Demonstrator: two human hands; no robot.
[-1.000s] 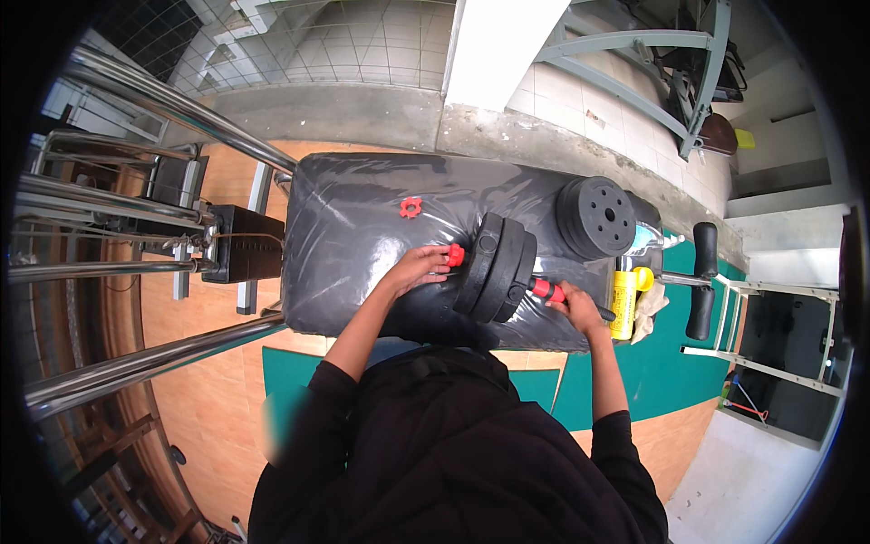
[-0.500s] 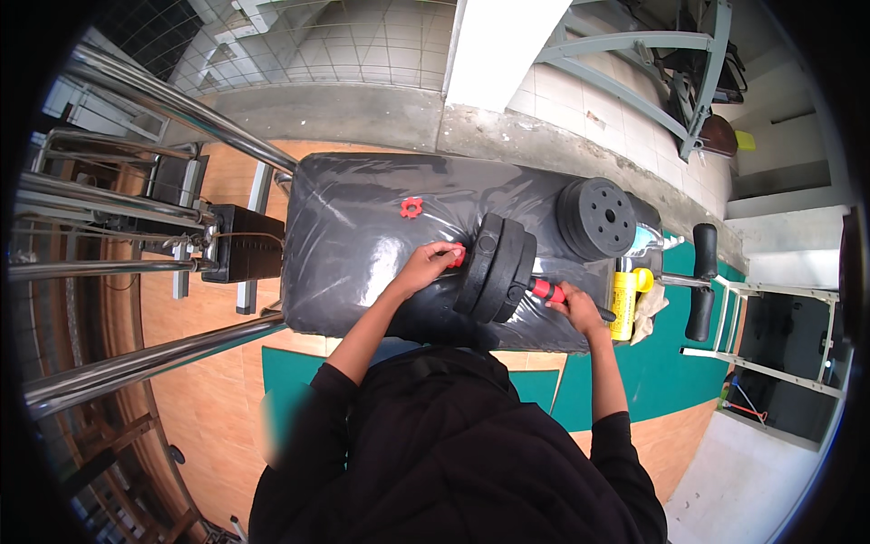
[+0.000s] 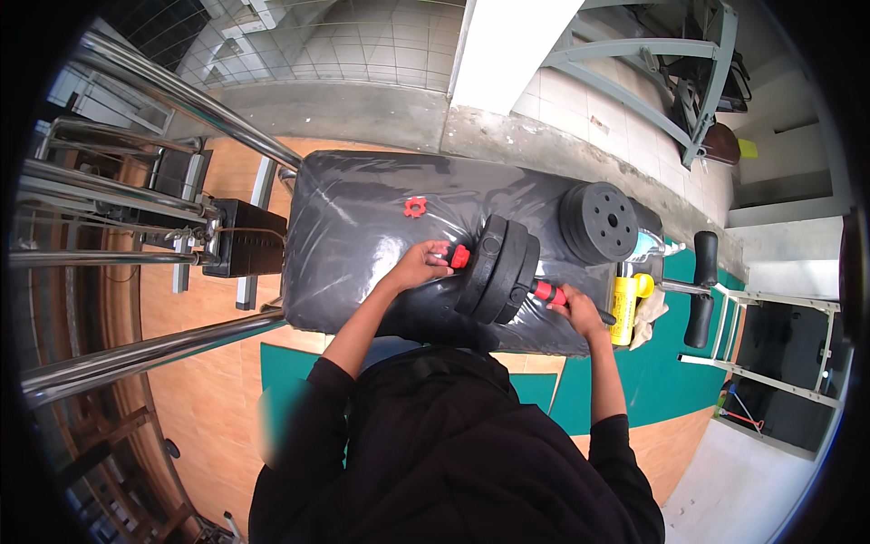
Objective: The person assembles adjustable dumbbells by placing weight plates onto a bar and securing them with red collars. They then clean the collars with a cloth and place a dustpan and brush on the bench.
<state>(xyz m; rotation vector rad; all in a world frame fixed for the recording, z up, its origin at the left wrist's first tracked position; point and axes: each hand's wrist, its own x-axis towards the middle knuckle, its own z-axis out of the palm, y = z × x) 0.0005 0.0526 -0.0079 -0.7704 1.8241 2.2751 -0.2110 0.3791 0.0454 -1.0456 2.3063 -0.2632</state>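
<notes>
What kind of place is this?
Most likely a gym. A padded black bench carries a dumbbell with stacked weight plates, gripped at either end by the left hand and right hand; steel machine bars stand alongside.

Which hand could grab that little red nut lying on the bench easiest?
Probably the left hand: it is closer to the red nut on the bench. The right hand holds the dumbbell handle farther away.
</notes>
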